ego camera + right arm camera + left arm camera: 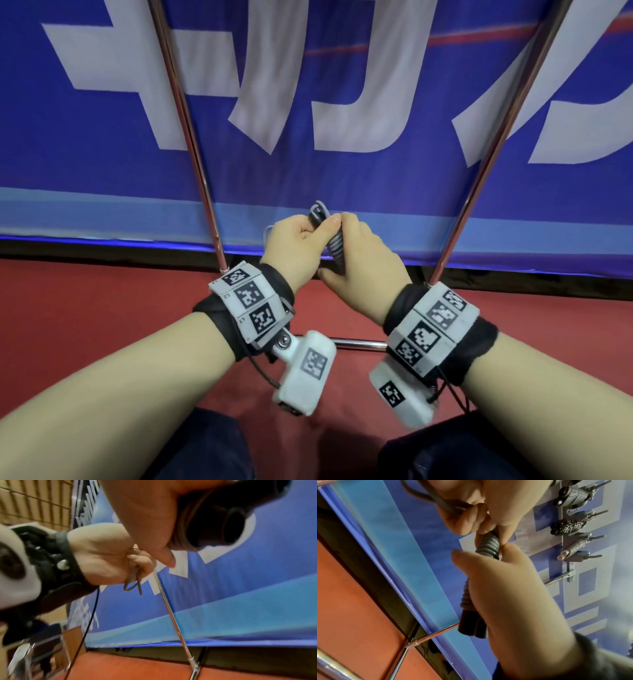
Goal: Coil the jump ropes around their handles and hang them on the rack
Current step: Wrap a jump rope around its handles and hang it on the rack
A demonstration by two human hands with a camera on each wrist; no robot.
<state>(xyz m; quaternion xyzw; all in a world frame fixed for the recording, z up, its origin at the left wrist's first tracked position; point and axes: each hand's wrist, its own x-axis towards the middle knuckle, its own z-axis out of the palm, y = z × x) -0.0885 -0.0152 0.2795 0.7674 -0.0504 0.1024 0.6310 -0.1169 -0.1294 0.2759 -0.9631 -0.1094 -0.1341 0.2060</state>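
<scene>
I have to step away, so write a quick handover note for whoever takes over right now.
Right hand grips the two black handles with the grey rope coil wound round them. Left hand pinches the rope's last loop at the top of the coil. Done: this rope is nearly fully coiled; several coiled ropes already hang on the rack. Left: secure the loose end, then hang this bundle on the rack.

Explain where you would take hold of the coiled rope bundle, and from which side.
Grip the coiled middle from the side, fingers wrapped across the turns. The right hand does so; wraps stay pinned. The left hand pinches the loose end.
</scene>
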